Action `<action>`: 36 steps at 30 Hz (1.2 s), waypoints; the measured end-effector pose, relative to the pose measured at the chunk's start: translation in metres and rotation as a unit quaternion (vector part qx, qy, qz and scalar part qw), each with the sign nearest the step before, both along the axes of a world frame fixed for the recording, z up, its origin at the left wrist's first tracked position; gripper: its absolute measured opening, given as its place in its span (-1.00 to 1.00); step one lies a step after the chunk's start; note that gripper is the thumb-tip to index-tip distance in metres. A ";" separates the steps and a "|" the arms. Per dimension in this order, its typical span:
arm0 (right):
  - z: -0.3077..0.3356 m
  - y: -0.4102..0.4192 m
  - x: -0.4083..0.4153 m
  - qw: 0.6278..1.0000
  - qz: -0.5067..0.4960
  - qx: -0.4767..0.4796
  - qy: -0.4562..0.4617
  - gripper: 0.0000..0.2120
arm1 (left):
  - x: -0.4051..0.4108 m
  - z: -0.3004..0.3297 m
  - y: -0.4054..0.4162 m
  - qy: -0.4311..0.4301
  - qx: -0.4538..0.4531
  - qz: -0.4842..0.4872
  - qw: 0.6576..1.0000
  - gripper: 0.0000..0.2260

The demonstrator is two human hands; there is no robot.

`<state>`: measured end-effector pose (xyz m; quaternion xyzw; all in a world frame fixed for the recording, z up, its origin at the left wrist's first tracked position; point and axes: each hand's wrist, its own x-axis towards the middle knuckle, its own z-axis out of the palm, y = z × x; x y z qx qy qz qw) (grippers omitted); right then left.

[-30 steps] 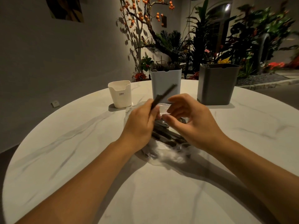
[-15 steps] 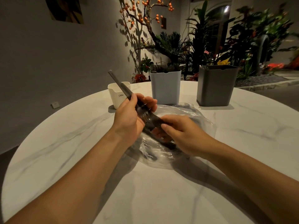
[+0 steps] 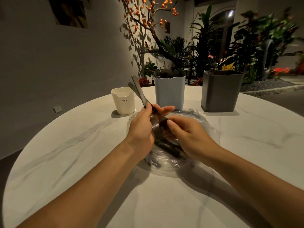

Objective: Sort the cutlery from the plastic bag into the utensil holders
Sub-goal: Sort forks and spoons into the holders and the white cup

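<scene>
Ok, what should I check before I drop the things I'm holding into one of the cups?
1. Left hand grips the two dark utensils: ok.
2. Right hand pinches their lower ends, so it must let go first: not ok yet.
3. What kind they are, spoons or forks: cannot tell, the ends are hidden and it is dim.
4. White holder, blue holder and grey holder stand upright with open tops: ok.
5. More cutlery lies in the plastic bag on the table: ok.
</scene>
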<state>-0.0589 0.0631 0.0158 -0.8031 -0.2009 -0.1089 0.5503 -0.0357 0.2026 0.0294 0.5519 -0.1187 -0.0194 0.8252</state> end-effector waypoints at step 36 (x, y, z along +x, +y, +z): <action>0.022 -0.007 -0.002 0.982 -0.039 0.171 0.066 -0.84 | 0.017 -0.010 0.018 -0.496 0.608 0.304 0.540 -0.76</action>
